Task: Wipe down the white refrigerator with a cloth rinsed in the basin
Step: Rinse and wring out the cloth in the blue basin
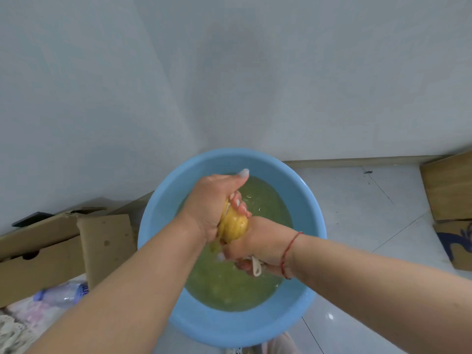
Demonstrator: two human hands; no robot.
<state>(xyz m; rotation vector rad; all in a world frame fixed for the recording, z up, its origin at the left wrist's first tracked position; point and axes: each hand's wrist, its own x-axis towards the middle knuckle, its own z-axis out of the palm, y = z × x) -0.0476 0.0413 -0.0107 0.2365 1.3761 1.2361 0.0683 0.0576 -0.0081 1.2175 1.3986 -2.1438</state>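
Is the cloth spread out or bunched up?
Bunched up: the yellow cloth is twisted into a tight roll, gripped by the left hand and right hand above the basin.

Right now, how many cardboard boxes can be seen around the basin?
3: one flattened cardboard box left of the blue basin, two stacked at the right edge, upper and lower. More may lie outside the view.

Domestic interior, floor level, likely a utility or storage corner. Evidence: glossy white floor tiles (362, 221) at 3 o'clock, plain pale wall (229, 72) at 12, opened cardboard boxes (51, 246) at 9, plastic water bottle (61, 295) at 8.
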